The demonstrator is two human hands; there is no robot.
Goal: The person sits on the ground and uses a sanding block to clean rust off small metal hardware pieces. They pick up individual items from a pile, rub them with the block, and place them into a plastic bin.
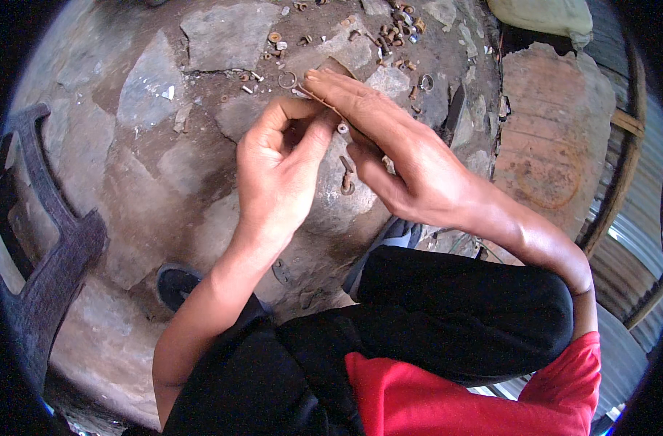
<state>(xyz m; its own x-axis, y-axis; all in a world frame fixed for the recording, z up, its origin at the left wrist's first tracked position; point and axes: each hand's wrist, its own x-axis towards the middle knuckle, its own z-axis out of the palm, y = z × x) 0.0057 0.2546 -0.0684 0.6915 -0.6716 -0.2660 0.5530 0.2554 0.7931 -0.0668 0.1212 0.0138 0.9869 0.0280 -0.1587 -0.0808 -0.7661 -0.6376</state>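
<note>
My left hand is closed in a pinch, thumb against fingers, on a thin rusty metal piece whose edge shows between my hands. A small round metal end pokes out by the left thumb tip; I cannot tell whether it belongs to that piece. Stretched flat, the fingers of my right hand lie over the piece, and its thumb stands apart below. Beneath the hands, a rusty bolt rests on a stone. A metal ring lies just beyond the left fingers.
Rusty nuts and bolts are heaped on the stone-paved ground at the far side. A dark flat blade-like piece lies to the right, before a rusty metal sheet. On the left stands a dark frame, perhaps a chair.
</note>
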